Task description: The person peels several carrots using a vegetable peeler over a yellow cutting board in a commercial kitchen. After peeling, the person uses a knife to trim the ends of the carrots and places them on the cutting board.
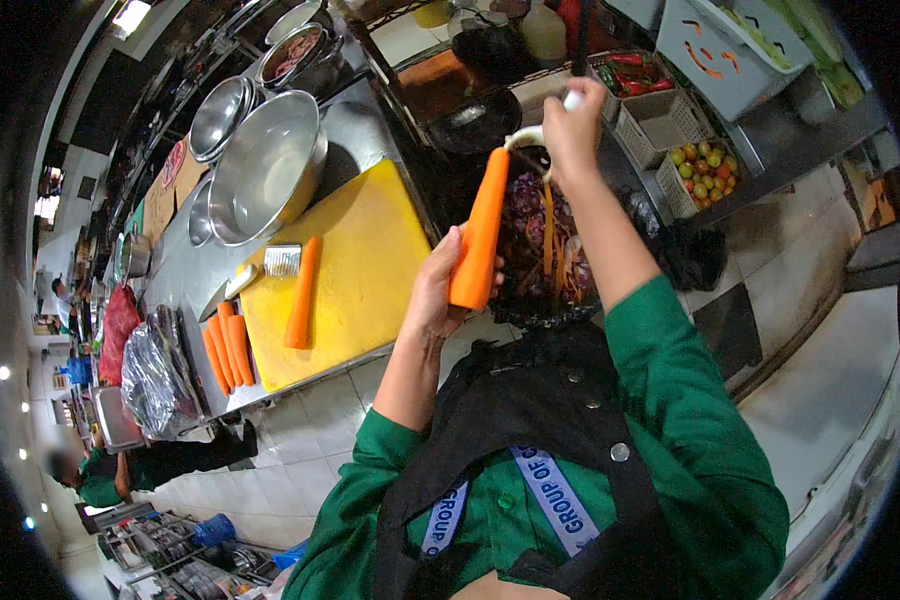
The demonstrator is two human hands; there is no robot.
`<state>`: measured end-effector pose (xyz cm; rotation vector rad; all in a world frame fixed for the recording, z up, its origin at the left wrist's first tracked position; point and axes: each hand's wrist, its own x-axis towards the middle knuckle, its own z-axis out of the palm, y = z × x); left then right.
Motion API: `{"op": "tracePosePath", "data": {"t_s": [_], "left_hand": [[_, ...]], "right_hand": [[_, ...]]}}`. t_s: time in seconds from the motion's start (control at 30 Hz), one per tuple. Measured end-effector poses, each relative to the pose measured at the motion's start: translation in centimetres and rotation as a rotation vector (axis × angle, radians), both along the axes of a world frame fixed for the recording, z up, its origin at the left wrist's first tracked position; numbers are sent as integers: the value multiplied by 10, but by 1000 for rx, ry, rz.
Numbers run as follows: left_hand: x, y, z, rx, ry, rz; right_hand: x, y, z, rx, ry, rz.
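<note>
My left hand [438, 285] is wrapped round the thick end of a large peeled orange carrot [484, 235], its narrow tip pointing up and away. In my right hand [573, 130] is a white peeler [526, 134], its curved end beside the carrot's tip. A long orange peel strip [548, 225] hangs below my right hand. Under both hands stands a bin lined with a black bag [530, 312], with purple scraps and carrot peelings inside. To the left, another carrot [304, 290] lies on a yellow cutting board [370, 240], next to a crinkle cutter [282, 261].
Several carrots [228, 345] and a knife [213, 299] lie beside the board on the steel table. Behind them stands a big steel bowl [270, 165]. On the right are baskets of tomatoes [703, 172] and red peppers [632, 75]. A person [100, 478] stands at far left.
</note>
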<state>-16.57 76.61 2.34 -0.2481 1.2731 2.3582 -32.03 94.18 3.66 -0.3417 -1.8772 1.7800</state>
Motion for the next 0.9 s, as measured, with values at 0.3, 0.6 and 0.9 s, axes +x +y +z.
{"op": "tracePosePath", "data": {"t_s": [0.3,0.6,0.9], "left_hand": [[-16,19,-12,107,-153,276],[7,-10,9,-32,-53,-133],[-12,1,-29,192,-233,200]], "right_hand": [[108,-67,-17,-136,74,286],[-13,-7,3,173,19,-55],[79,-55,-19,-210,-14,290]]}}
